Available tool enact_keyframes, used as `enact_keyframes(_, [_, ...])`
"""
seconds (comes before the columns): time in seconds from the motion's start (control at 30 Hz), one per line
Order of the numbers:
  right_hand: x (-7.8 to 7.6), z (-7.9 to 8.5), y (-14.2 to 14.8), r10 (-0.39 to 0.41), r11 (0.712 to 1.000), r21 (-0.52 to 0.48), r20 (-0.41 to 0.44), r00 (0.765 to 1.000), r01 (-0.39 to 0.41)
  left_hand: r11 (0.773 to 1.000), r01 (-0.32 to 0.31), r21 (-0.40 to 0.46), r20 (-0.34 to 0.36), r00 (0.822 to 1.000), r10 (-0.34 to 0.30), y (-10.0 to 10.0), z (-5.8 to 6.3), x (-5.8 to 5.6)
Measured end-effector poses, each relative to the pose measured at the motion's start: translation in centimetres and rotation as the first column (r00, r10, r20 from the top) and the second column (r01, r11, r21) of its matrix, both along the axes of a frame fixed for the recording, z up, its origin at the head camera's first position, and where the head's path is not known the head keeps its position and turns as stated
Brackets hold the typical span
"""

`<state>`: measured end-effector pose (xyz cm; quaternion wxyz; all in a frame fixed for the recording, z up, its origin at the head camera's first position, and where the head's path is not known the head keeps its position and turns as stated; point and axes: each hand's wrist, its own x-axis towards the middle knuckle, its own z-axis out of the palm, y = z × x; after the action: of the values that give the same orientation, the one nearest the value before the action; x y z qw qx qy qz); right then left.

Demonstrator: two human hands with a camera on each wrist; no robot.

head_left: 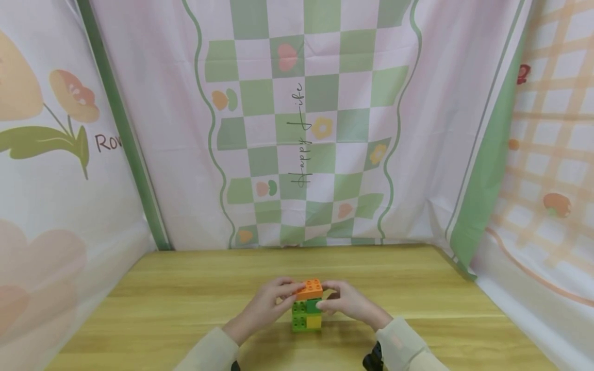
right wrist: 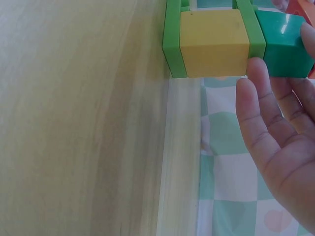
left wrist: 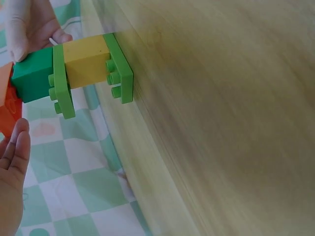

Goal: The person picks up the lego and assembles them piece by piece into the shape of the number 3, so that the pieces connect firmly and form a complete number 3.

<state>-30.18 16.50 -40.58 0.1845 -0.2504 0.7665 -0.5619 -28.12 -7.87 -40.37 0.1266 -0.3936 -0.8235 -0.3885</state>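
Observation:
A small tower of toy building blocks stands upright on the table, in the middle of the head view. From the bottom it has a light green plate (left wrist: 124, 78), a yellow block (left wrist: 86, 61), a second light green plate (left wrist: 63, 86), a dark green block (right wrist: 283, 44) and an orange block (head_left: 310, 291) on top. My left hand (head_left: 266, 304) grips the orange block from the left, thumb on its near side. From the right, my right hand (head_left: 350, 303) holds the dark green block, its thumb on the near face. In the right wrist view its lower fingers extend beside the tower.
The wooden table (head_left: 195, 288) stretches out around the tower. Behind it hangs a checkered curtain (head_left: 320, 170), with more printed cloth (head_left: 42, 206) on the left and right sides. A black strap piece (head_left: 373, 358) shows by the right sleeve (head_left: 406, 342).

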Motion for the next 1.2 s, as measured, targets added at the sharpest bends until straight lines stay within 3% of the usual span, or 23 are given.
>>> enact_keyframes(0.13, [-0.01, 0.03, -0.06, -0.003, 1.0, -0.001, 0.004, 1.0, 0.003, 0.998, -0.006, -0.059, -0.104, 0.995, 0.0, -0.09, 0.18, 0.02])
enact_keyframes(0.3, [0.0, 0.01, -0.09, -0.009, 1.0, -0.007, 0.004, 1.0, 0.009, 0.989, -0.019, -0.144, -0.223, 0.975, -0.013, -0.21, 0.28, -0.1])
enact_keyframes(0.8, [0.09, 0.11, -0.15, -0.014, 1.0, -0.003, 0.001, 1.0, 0.014, 0.971, -0.035, -0.237, -0.288, 0.957, -0.036, -0.52, 0.46, -0.23])
enact_keyframes(1.03, [0.22, 0.07, -0.17, -0.022, 1.0, 0.002, -0.008, 1.0, 0.022, 0.97, -0.049, -0.24, -0.38, 0.924, -0.047, -0.4, 0.38, -0.13])
enact_keyframes(1.2, [0.21, -0.04, -0.21, -0.023, 1.0, -0.001, -0.014, 1.0, 0.023, 0.967, -0.069, -0.246, -0.402, 0.915, -0.037, -0.33, 0.21, -0.06])
